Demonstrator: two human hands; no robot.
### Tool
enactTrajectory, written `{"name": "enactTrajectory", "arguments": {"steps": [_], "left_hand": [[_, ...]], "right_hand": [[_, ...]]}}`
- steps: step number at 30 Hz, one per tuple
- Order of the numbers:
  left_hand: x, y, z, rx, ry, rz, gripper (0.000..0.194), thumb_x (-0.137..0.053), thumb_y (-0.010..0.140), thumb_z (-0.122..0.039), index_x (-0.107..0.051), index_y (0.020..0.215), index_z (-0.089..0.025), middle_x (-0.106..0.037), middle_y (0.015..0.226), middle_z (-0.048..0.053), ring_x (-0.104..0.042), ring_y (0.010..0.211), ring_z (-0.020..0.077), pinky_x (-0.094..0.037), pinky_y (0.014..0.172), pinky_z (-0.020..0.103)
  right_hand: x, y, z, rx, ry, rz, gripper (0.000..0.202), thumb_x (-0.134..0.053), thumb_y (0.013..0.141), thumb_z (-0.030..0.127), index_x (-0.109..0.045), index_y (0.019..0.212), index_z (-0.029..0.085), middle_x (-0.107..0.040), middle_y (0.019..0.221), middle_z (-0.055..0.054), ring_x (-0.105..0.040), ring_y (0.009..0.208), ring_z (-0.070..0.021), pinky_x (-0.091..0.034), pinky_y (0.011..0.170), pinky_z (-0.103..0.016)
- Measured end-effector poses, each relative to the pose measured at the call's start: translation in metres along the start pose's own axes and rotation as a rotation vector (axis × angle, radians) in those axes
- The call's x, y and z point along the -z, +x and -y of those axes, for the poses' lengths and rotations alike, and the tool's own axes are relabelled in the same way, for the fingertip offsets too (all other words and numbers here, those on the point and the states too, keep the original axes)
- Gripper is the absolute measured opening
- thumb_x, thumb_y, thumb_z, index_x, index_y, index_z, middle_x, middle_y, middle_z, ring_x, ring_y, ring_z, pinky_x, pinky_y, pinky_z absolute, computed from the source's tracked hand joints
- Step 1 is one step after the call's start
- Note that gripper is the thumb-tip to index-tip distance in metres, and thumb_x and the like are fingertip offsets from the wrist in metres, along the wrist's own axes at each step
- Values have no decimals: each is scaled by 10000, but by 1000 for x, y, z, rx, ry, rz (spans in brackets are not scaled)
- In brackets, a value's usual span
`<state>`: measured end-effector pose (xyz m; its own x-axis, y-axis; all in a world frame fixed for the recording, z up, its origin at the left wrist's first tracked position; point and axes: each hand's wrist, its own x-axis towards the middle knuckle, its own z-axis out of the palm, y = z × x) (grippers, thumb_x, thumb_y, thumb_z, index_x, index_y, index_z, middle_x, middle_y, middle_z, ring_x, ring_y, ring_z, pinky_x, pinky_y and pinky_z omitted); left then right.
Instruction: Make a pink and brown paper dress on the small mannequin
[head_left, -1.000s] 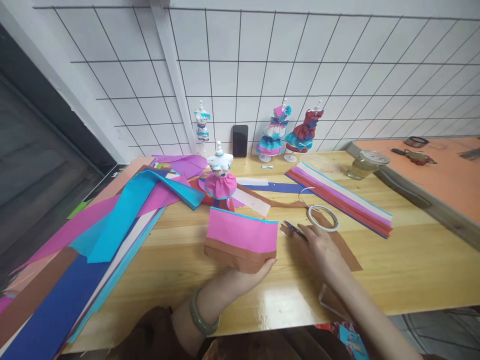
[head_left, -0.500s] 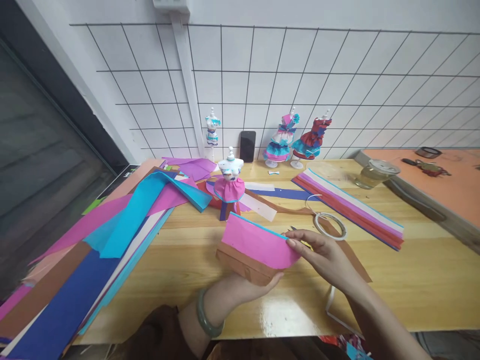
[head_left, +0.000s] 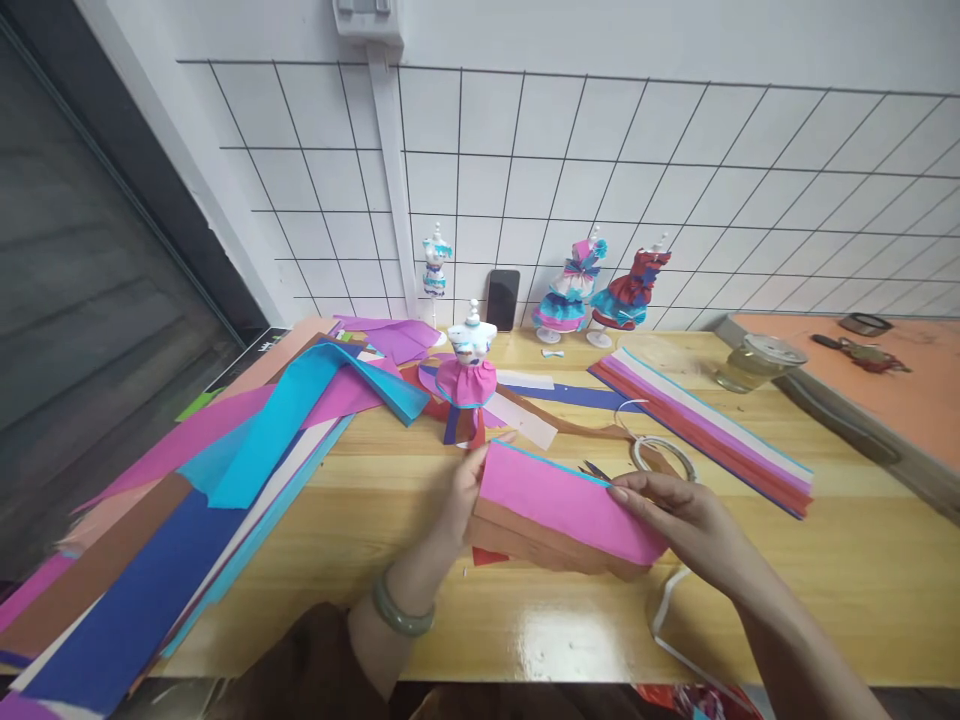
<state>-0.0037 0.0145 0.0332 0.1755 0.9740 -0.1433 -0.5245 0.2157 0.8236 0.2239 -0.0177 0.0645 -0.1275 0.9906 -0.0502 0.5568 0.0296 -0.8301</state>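
Note:
Between my hands is a pink crepe paper strip with a blue top edge, brown paper showing below it and a bit of red under that. My left hand grips its left end, the fingers partly behind the paper. At the upper right edge, the thumb and fingers of my right hand pinch it. Just behind the paper stands a small white mannequin wearing a pink skirt. Scissors lie partly hidden behind the strip, beside a roll of white tape.
Long colored paper strips cover the table's left side. A layered paper stack lies at right. Along the wall stand a phone, a mannequin and two dressed ones. A lidded cup stands at the back right.
My left hand has moved from under the paper to its left end. The strip has shifted right and is held straighter, with more brown and some red showing.

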Motion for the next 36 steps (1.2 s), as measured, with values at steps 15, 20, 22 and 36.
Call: {"name": "enactTrajectory", "arguments": {"steps": [15, 20, 22, 36], "left_hand": [[23, 14, 10, -69, 173, -88, 212, -724, 628, -291, -609, 723, -140, -653, 693, 10, -563, 636, 89, -397, 623, 195], [24, 15, 9, -91, 158, -112, 193, -711, 643, -285, -617, 718, -135, -634, 676, 2, -545, 633, 79, -389, 629, 192], [24, 15, 9, -103, 153, -116, 197, -707, 648, -290, -610, 714, -132, -627, 670, 1, -538, 629, 80, -384, 619, 192], [20, 12, 9, -246, 319, -108, 240, -613, 736, -373, -530, 735, -148, -505, 558, -49, -421, 516, 63, -298, 520, 181]], "right_hand": [[-12, -4, 3, 40, -74, 66, 355, -501, 799, 458, -536, 568, 191, -486, 560, -6, -434, 532, -129, -346, 504, -239], [-12, -2, 0, 37, -57, 83, 351, -490, 813, 450, -527, 582, 189, -473, 566, -2, -424, 531, -123, -335, 501, -238], [-11, -1, -2, 32, -62, 93, 349, -491, 811, 463, -561, 613, 184, -494, 577, -4, -435, 536, -122, -338, 500, -234], [-12, 23, -2, 72, -411, -158, 367, -485, 816, 450, -616, 1034, 185, -666, 998, -115, -585, 966, -286, -450, 808, -403]]}}
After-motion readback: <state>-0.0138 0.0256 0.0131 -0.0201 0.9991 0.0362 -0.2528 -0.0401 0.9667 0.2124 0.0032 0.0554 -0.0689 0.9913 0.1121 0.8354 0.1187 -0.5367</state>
